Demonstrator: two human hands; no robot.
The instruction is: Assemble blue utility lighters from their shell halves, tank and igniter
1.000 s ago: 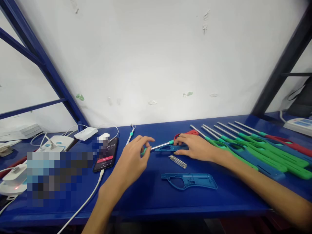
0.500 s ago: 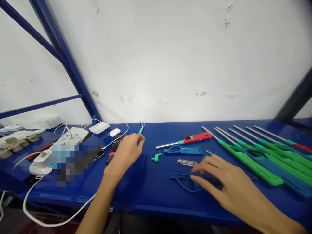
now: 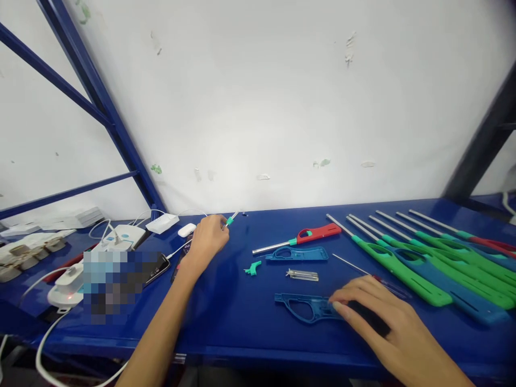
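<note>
My left hand (image 3: 207, 242) reaches toward the back of the table, its fingers closed on a thin metal piece with a turquoise collar (image 3: 230, 220); much of it is hidden by the hand. My right hand (image 3: 374, 314) rests at the near side, thumb and forefinger pinching the right end of an open blue lighter handle half (image 3: 308, 308). Beyond it lie a clear fuel tank (image 3: 303, 275) and the other blue handle half (image 3: 297, 254). A turquoise trigger (image 3: 252, 268) lies to the left. Behind my right fingers is a screwdriver (image 3: 355, 267), its handle partly covered.
A red lighter (image 3: 318, 233) lies behind the parts. Several long-necked lighters (image 3: 407, 274) in green, blue and red spread across the right. At the left are phones (image 3: 159, 267), a white earphone case (image 3: 186, 230), a power strip (image 3: 66, 295) and loose white cables.
My left hand has closed on the thin piece with the turquoise collar and tilted it. My right hand has shifted slightly right and down, uncovering the screwdriver shaft. The view has shifted slightly.
</note>
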